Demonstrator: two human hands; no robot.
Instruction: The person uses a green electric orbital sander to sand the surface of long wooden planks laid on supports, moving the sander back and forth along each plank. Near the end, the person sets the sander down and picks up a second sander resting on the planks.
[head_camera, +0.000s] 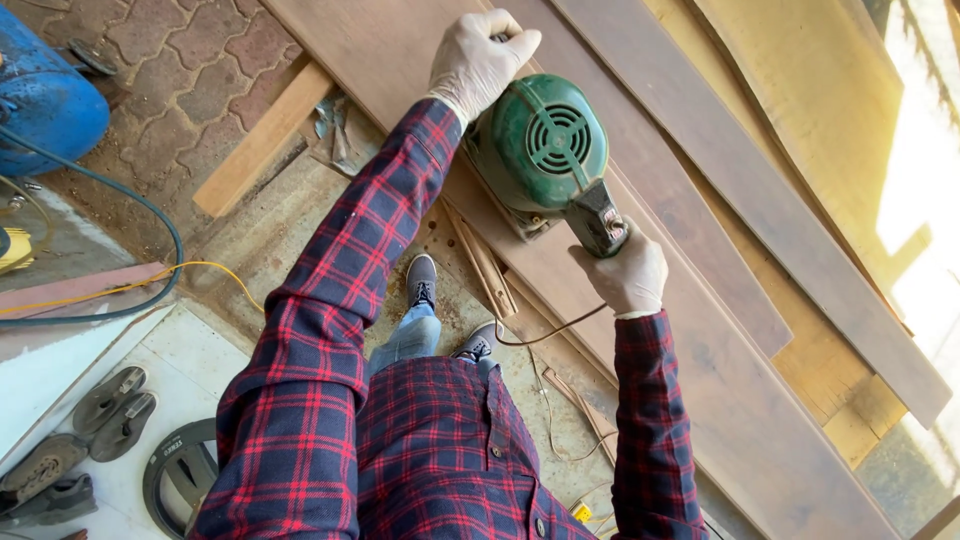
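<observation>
A green electric sander (540, 150) rests on a long brown wooden board (700, 340). My right hand (625, 272), in a pale glove, grips the sander's dark rear handle. My left hand (478, 62), also gloved, is closed over the sander's front knob, which it hides. Both arms wear red and blue plaid sleeves. The sander's thin cord (545, 332) drops from the handle toward my legs.
More boards (760, 190) lie stacked to the right, over lighter plywood (800, 90). A pale timber strip (262, 140) lies on the paving at left. A blue tank (45, 95), hoses (150, 210), sandals (115, 400) and a round disc (180, 470) sit at lower left.
</observation>
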